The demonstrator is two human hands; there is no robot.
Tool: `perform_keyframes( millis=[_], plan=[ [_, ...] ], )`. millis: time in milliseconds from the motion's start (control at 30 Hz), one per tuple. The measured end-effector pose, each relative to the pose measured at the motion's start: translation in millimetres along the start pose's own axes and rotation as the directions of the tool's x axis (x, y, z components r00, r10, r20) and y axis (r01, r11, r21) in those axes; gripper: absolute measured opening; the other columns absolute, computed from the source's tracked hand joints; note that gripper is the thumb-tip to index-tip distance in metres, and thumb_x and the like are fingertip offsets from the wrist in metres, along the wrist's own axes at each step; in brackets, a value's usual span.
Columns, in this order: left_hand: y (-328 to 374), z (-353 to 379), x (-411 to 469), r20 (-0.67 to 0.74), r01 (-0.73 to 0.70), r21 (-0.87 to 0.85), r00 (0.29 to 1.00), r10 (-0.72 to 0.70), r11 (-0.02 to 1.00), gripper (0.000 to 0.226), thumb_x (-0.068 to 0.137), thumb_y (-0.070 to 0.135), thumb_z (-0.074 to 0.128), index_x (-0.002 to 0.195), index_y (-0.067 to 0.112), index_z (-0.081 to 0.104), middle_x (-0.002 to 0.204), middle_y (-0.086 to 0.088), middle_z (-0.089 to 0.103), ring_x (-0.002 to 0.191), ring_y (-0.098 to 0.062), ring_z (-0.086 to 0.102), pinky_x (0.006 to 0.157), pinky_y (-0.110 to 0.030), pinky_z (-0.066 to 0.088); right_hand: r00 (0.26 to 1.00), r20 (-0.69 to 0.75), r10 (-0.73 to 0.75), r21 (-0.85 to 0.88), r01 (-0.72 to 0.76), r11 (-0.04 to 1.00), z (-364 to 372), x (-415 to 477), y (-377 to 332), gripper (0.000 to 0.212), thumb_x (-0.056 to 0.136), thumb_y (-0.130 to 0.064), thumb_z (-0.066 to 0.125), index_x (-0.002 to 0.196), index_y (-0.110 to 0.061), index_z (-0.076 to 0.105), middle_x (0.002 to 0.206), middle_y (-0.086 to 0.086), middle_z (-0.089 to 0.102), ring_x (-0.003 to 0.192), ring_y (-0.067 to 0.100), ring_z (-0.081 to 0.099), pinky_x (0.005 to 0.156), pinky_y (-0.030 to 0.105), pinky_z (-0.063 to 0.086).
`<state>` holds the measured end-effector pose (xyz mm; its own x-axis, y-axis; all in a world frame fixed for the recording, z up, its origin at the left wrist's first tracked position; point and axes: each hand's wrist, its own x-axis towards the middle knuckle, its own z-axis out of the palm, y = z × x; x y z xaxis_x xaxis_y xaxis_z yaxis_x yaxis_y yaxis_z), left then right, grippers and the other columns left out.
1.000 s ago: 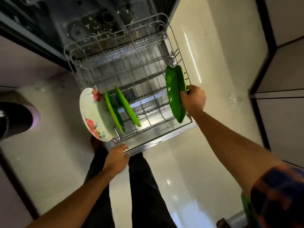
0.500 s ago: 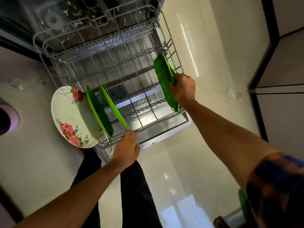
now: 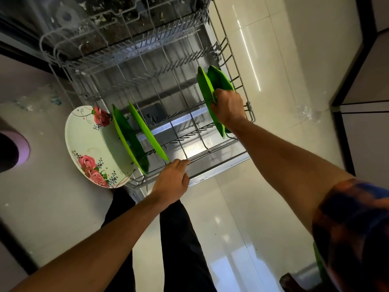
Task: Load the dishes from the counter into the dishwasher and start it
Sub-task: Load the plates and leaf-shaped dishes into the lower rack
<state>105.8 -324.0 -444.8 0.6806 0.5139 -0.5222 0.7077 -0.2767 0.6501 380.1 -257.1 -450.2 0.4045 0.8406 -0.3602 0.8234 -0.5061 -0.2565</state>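
Observation:
The dishwasher's lower wire rack is pulled out over the open door. At its left end stand a white plate with pink roses and two green plates on edge. At the right end my right hand grips two green plates that stand upright between the tines. My left hand rests on the rack's front rail, fingers curled over the wire.
The dishwasher tub opens at the top, with debris on its floor. Glossy cream floor tiles surround the rack. Dark-framed cabinets stand at the right. My dark trouser legs are below the rack.
My left hand has moved up onto the rack's front rail. The two green plates in my right hand have spread slightly apart and sit lower in the tines.

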Motion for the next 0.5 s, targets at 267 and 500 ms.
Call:
perform_keyframes(
  millis=[267, 500],
  plan=[
    [2, -9, 9, 0.026, 0.016, 0.006, 1.000, -0.016, 1.000, 0.034, 0.095, 0.013, 0.053, 0.129, 0.014, 0.060, 0.114, -0.007, 0.066, 0.100, -0.025, 0.064, 0.085, -0.041, 0.055, 0.994, -0.002, 0.108, 0.046, -0.108, 0.993, 9, -13, 6, 0.020, 0.100, -0.018, 0.059, 0.115, -0.005, 0.055, 0.090, 0.009, 0.065, 0.073, 0.026, 0.060, 0.071, 0.040, 0.057],
    [0, -15, 15, 0.065, 0.024, 0.050, 0.998, -0.027, 0.998, 0.029, 0.097, 0.011, 0.051, 0.124, 0.017, 0.061, 0.107, -0.006, 0.068, 0.094, -0.028, 0.066, 0.079, -0.043, 0.057, 0.983, 0.054, 0.178, 0.112, -0.183, 0.977, 18, -33, 14, 0.036, 0.097, -0.012, 0.063, 0.128, -0.006, 0.045, 0.098, 0.012, 0.066, 0.075, 0.021, 0.056, 0.069, 0.034, 0.055]
  ],
)
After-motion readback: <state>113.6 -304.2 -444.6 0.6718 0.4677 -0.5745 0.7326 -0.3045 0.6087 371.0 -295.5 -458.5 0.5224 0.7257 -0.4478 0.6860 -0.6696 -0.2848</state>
